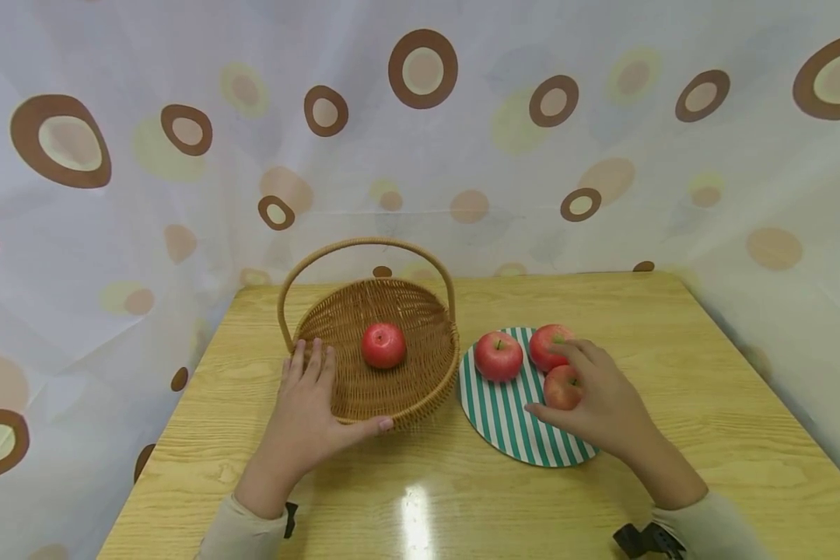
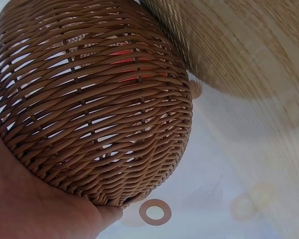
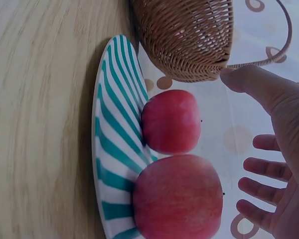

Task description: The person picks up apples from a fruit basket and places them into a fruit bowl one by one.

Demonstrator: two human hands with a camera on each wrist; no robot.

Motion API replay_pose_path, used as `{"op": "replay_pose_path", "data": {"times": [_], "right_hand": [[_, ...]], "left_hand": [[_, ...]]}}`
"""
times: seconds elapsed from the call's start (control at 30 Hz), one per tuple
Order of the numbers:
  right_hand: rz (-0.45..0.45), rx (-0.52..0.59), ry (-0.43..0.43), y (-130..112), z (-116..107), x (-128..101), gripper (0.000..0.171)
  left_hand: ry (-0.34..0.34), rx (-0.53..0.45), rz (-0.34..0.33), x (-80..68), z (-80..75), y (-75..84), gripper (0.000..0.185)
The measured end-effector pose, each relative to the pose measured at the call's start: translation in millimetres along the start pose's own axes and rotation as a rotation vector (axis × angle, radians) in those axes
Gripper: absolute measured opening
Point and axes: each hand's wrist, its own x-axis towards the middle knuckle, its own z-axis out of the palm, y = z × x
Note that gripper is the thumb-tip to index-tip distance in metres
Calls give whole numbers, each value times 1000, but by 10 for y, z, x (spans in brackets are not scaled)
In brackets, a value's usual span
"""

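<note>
A wicker basket [image 1: 420, 389] with a hoop handle stands on the wooden table [image 1: 462, 498], one red apple [image 1: 383, 344] inside it. My left hand [image 1: 306, 408] rests against its front left wall, fingers straight on the rim and thumb along the front; the left wrist view shows the palm [image 2: 35, 204] on the weave of the basket [image 2: 89, 109]. To the right, a green-striped plate [image 1: 504, 428] carries three red apples. My right hand [image 1: 595, 397] hovers with spread fingers over the nearest apple [image 1: 562, 386]. In the right wrist view, the right hand [image 3: 284, 129] stays apart from that apple [image 3: 178, 196].
A spotted curtain [image 1: 420, 140] closes in the table at the back and both sides. On the plate, the left apple [image 1: 498, 355] and the far apple [image 1: 547, 346] sit close to my right hand. The right wrist view shows the plate [image 3: 109, 144] just beside the basket [image 3: 189, 35].
</note>
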Motion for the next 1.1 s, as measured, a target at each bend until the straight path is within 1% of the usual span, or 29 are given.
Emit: {"op": "replay_pose_path", "data": {"times": [0.27, 0.4, 0.5, 0.63, 0.83, 0.9, 0.97, 1.1], "right_hand": [[-14, -3, -24, -128, 25, 82, 83], [-43, -2, -23, -175, 48, 117, 81], [-68, -12, -19, -211, 71, 144, 80], [-78, -8, -9, -258, 107, 181, 81], [-108, 34, 18, -360, 145, 258, 81], [-95, 37, 17, -407, 150, 279, 81], [-74, 46, -2, -452, 154, 298, 81], [-46, 98, -35, -530, 181, 334, 79]], "left_hand": [[-7, 3, -2, 1, -3, 5, 141], [-7, 7, 1, 1, 2, 5, 140], [-7, 7, 2, 2, 4, 4, 141], [-12, 2, 0, 2, -3, 5, 141], [-19, 6, 0, 11, -12, 2, 141], [-22, 3, -3, 9, -13, 1, 141], [-22, 1, -5, 7, -14, 1, 141], [-16, -2, -4, -3, -12, 2, 141]]}}
